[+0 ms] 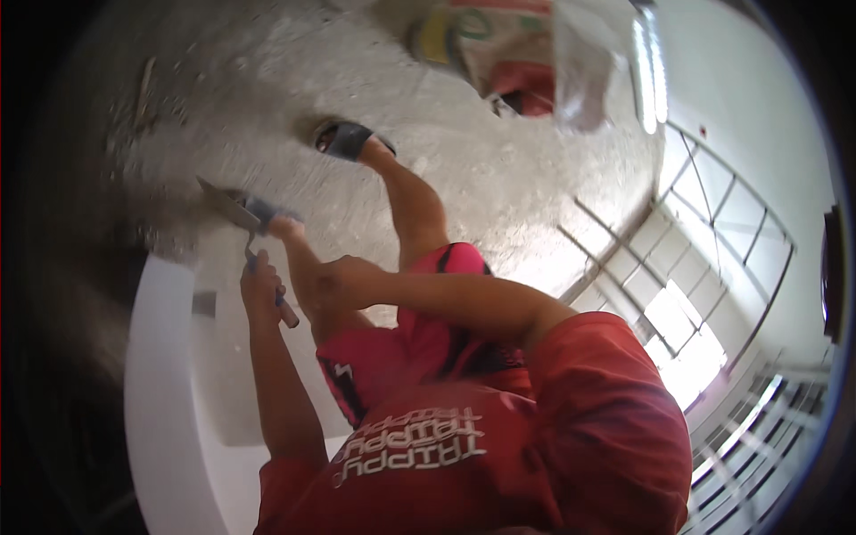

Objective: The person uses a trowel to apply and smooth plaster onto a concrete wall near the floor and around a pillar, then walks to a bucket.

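My left hand point(263, 285) is closed on the handle of a trowel with blue on it; its metal blade point(227, 201) points up and left over my sandalled foot. My right hand point(334, 283) is to the right of it, in front of my bent leg, with its fingers curled downward and too blurred to show whether they hold anything. Both of my feet, in dark sandals point(352, 140), are on the rough, dusty concrete floor point(214, 98).
A torn red and white sack point(508, 45) with plastic lies beyond my feet. A white ledge or low wall point(156, 383) runs along my left. Metal scaffold frames point(731, 178) stand at the right by a bright opening point(678, 348). A small stick point(144, 94) lies on the floor.
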The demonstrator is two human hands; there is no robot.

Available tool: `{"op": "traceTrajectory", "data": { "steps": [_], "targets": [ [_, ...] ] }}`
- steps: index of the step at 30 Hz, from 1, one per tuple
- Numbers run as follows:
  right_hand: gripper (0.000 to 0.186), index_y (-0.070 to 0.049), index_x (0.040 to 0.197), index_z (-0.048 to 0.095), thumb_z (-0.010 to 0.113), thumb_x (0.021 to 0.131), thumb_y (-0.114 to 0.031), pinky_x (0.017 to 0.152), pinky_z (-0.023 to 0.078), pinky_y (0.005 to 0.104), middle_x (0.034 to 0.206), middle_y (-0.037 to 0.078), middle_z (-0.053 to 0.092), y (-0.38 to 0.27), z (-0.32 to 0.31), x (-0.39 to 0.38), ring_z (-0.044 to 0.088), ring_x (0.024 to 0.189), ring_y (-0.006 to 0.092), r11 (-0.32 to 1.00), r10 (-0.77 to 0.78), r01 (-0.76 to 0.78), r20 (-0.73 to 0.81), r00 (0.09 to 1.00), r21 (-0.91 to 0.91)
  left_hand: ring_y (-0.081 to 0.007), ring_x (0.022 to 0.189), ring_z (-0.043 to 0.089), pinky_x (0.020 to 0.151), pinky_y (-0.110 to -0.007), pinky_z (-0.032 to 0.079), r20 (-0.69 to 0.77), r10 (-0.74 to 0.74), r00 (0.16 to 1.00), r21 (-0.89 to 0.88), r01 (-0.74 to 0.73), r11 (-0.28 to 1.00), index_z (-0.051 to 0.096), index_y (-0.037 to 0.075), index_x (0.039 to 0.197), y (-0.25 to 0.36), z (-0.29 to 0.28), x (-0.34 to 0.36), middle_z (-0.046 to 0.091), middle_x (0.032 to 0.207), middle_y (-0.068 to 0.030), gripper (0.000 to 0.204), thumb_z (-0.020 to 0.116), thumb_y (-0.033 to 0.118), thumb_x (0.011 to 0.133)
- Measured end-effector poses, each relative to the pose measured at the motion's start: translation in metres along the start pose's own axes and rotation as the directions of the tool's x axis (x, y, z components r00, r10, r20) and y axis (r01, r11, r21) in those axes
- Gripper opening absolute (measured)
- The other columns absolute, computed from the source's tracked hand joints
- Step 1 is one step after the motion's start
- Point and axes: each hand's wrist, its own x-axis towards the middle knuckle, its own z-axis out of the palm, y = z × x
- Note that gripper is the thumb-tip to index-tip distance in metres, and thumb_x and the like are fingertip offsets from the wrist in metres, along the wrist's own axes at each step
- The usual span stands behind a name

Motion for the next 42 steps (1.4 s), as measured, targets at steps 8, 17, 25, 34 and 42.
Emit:
{"op": "traceTrajectory", "data": {
  "steps": [8,17,25,34,42],
  "targets": [
    [0.030,-0.008,0.106,0.069,0.071,0.089,-0.032,0.081,0.056,0.0425,0.095,0.013,0.074,-0.074,0.051,0.035,0.072,0.088,0.0340,0.872,0.013,0.228,-0.485,0.874,0.433,-0.0107,0.053,0.042,0.051,-0.026,0.036,0.184,0.185,0.965,0.619,-0.260,0.741,0.058,0.005,0.116,0.075,-0.057,-0.031,0.048,0.075,0.0001,0.048,0.056,0.051,0.100],
    [0.032,-0.009,0.107,0.072,0.069,0.087,-0.033,0.090,0.055,0.0463,0.099,0.017,0.074,-0.064,0.126,0.018,0.071,0.101,0.0349,0.800,0.118,0.101,-0.319,0.940,0.592,-0.0079,0.049,0.041,0.041,-0.023,0.034,-0.186,-0.118,0.976,0.491,0.196,0.849,0.054,0.008,0.117,0.052,-0.162,0.034,0.046,0.071,0.0013,0.040,0.055,0.046,0.105],
    [0.031,-0.013,0.107,0.074,0.069,0.088,-0.037,0.090,0.056,0.0486,0.102,0.016,0.075,0.024,0.128,-0.006,0.071,0.102,0.0366,0.724,0.483,-0.184,-0.298,0.824,0.665,-0.0285,0.073,0.061,0.060,-0.041,0.050,0.135,0.021,0.991,0.933,-0.134,0.333,0.062,0.003,0.115,0.040,-0.106,0.061,0.063,0.089,-0.0150,0.034,0.060,0.033,0.100],
    [0.029,-0.005,0.106,0.073,0.070,0.091,-0.030,0.080,0.055,0.0387,0.095,0.015,0.076,0.067,0.100,-0.006,0.073,0.089,0.0265,0.845,0.351,0.048,-0.621,0.701,0.532,-0.0468,0.110,0.064,0.094,-0.055,0.050,0.343,0.539,0.770,0.915,-0.403,-0.006,0.058,0.001,0.130,0.075,-0.045,0.014,0.069,0.116,-0.0272,0.048,0.056,0.040,0.100],
    [0.020,-0.006,0.107,0.071,0.069,0.092,-0.020,0.078,0.056,0.0356,0.095,0.014,0.075,-0.035,0.104,0.026,0.074,0.089,0.0246,0.973,0.044,0.044,-0.370,0.928,0.226,-0.0521,0.098,0.065,0.086,-0.060,0.050,0.138,0.532,0.835,0.808,-0.406,0.427,0.060,0.005,0.111,0.089,-0.078,0.055,0.069,0.101,-0.0310,0.043,0.051,0.046,0.101]
  ]
}}
